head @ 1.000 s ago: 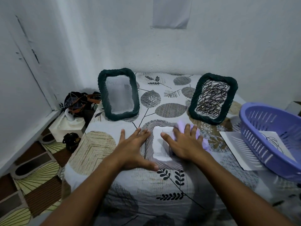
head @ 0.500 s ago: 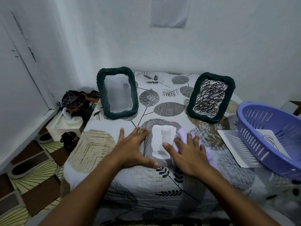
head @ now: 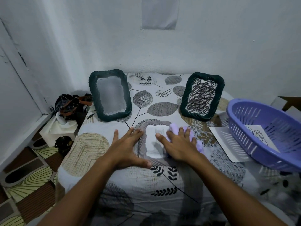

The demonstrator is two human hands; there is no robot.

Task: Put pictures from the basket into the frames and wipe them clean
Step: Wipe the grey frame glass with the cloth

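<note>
- Your right hand [head: 180, 147] is pressing a lilac cloth [head: 174, 130] onto the grey frame [head: 143, 144], fingers spread flat over it.
- Your left hand [head: 128, 147] is lying flat, fingers straight, steadying the frame's left edge.
- The frame is lying on the bed [head: 91, 149], holding a cat picture [head: 154, 142].
- The purple basket [head: 267, 136] is sitting to the right, well apart.

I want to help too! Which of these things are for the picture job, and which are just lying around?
For the job: grey frame, lilac cloth under the right hand, left hand steadying the frame, two green frames, purple basket, loose picture.

Just lying about: tissue box, dark bag, paper on the wall.
</note>
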